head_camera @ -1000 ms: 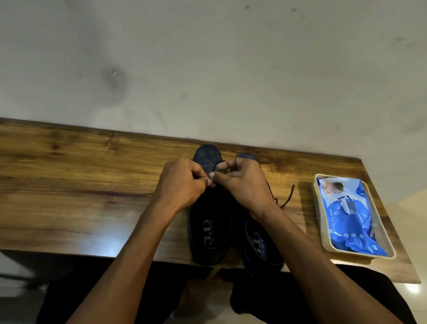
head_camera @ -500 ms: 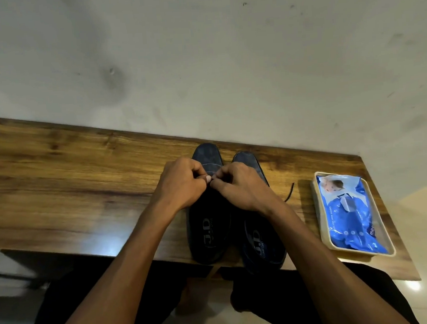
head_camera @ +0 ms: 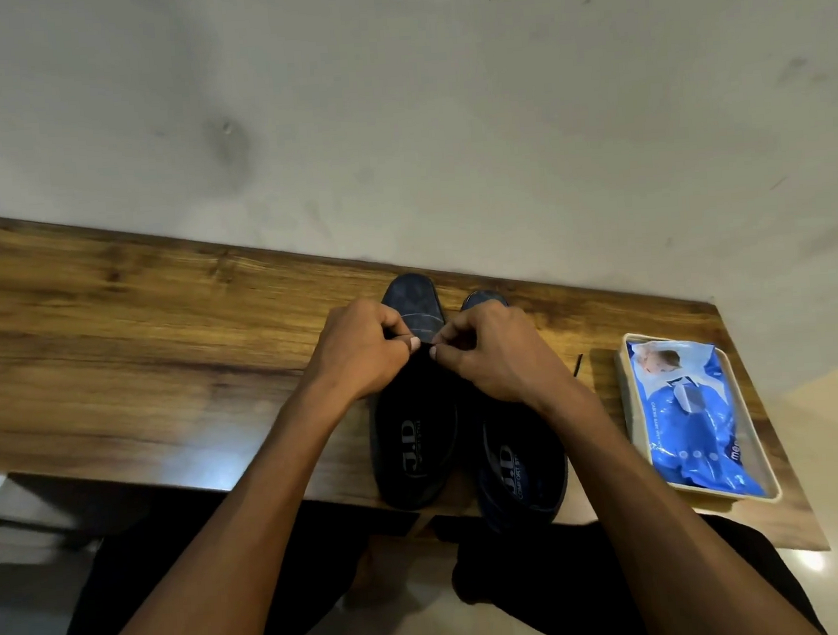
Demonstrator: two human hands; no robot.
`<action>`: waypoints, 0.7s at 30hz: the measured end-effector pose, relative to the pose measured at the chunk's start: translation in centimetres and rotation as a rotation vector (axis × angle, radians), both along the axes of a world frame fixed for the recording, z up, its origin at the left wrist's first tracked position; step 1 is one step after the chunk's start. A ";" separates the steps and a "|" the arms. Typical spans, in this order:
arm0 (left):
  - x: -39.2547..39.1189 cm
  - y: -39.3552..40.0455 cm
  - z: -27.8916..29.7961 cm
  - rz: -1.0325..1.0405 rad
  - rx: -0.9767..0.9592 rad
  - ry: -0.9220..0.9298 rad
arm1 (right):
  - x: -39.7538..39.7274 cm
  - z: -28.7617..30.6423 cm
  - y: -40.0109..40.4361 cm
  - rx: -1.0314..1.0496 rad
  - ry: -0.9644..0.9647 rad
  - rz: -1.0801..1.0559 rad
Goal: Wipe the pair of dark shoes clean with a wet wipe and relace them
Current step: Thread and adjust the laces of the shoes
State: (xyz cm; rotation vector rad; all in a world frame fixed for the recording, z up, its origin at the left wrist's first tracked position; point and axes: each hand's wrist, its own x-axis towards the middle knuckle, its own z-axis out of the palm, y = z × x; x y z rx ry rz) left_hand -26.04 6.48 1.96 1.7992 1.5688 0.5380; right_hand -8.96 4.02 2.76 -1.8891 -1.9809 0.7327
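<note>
1. A wooden tabletop (head_camera: 112, 348) is running along a pale wall (head_camera: 391, 96), filling the frame's middle.
2. The dark shoes (head_camera: 418, 446) are sitting centre at its near edge; a tray (head_camera: 628, 402) with a blue wipes pack (head_camera: 686, 412) is lying right of them, bare wood left.
3. The left hand (head_camera: 360, 351) and right hand (head_camera: 489, 357) are curling tightly, pinching a thin lace (head_camera: 424, 342) over the left-side shoe.

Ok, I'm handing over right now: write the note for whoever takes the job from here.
Left hand and right hand: both over the left shoe, fingers pinched at its lace area; the lace itself is barely visible.
Right shoe beside it on the wooden table, a loose lace end trailing past it.
Wet wipe pack in the tray, far right.
Done: cannot tell if wiping is finished.
Left: finish lacing the left shoe, then the right.
</note>
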 end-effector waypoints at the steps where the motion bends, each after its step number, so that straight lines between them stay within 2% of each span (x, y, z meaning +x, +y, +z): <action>1: 0.0 0.0 0.0 0.000 0.002 0.000 | 0.1 0.2 0.0 0.011 -0.022 0.003; 4: -0.1 0.1 -0.1 0.004 -0.002 -0.001 | 0.4 0.6 0.0 -0.044 0.000 -0.009; 10: -0.2 0.2 0.1 0.007 -0.010 -0.016 | 0.6 1.7 0.1 -0.204 0.735 -0.327; 15: -0.4 0.2 0.2 0.016 -0.021 -0.049 | 1.5 2.4 0.2 -0.187 1.073 -0.464; 17: -0.5 0.2 0.1 0.022 -0.034 -0.066 | 2.1 2.3 0.3 -0.198 1.138 -0.464; 21: -0.8 0.4 0.3 0.037 -0.058 -0.103 | 2.8 1.9 0.1 -0.176 1.101 -0.421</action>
